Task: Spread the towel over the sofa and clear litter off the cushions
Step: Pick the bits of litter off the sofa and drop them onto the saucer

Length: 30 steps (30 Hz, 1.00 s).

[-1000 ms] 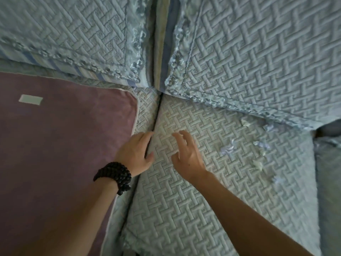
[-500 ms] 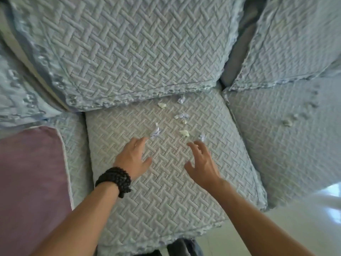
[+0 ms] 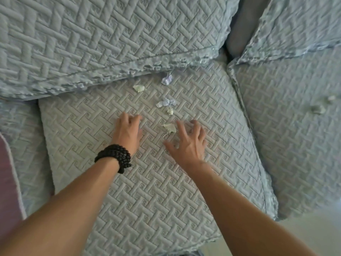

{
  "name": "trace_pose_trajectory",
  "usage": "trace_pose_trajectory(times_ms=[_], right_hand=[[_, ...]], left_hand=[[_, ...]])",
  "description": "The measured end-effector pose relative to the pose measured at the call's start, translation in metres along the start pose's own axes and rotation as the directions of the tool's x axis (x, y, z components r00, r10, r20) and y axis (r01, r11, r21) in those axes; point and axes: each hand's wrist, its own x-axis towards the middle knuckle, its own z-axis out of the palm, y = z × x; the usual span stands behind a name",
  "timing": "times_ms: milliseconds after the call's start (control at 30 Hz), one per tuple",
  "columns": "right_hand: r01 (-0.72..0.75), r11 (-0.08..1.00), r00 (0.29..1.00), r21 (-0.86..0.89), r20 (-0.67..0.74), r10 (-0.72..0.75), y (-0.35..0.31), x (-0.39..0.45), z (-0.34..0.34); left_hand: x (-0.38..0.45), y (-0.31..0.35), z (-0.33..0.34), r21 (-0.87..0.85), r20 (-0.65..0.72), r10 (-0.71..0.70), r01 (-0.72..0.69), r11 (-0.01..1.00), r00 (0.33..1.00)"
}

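Small crumpled paper scraps (image 3: 169,127), pale green and lilac, dot the quilted blue seat cushion (image 3: 147,191). The left hand (image 3: 127,131) lies curled, fingers down; the right hand (image 3: 188,143) is spread wide, empty, beside 1 scrap.

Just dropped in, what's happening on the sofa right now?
A person is clearing litter off the middle seat cushion. The left hand lies curled on the cover; the right hand, fingers spread, reaches beside a pale paper scrap. Nothing is picked up yet. More scraps lie ahead, and two on the right cushion.
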Motion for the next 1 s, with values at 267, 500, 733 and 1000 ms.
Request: trace_pose_trajectory(times_ms=[267, 500, 733, 1000], right_hand=[[0.338, 0.898, 0.935, 0.282, -0.214, -0.285, 0.004, 0.034, -0.006], [0.468, 0.862, 0.871, 0.195, -0.269, -0.412, -0.020, 0.129, -0.047], [0.599, 0.800, 0.783, -0.007, -0.204, -0.588, -0.018, 0.164, -0.029], [0.608, 0.793, 0.781, 0.038, -0.212, -0.588, -0.026, 0.175, -0.029]], left_hand=[[0.043, 0.007, -0.009, -0.037, -0.100, 0.043, -0.047, 0.998, 0.994], [0.104, 0.013, -0.012, 0.157, -0.072, -0.110, 0.120, 0.980, 0.991], [0.105, 0.011, 0.006, 0.310, 0.042, 0.086, -0.095, 0.946, 0.995], [0.103, 0.009, 0.013, 0.333, -0.014, 0.260, -0.241, 0.912, 0.965]])
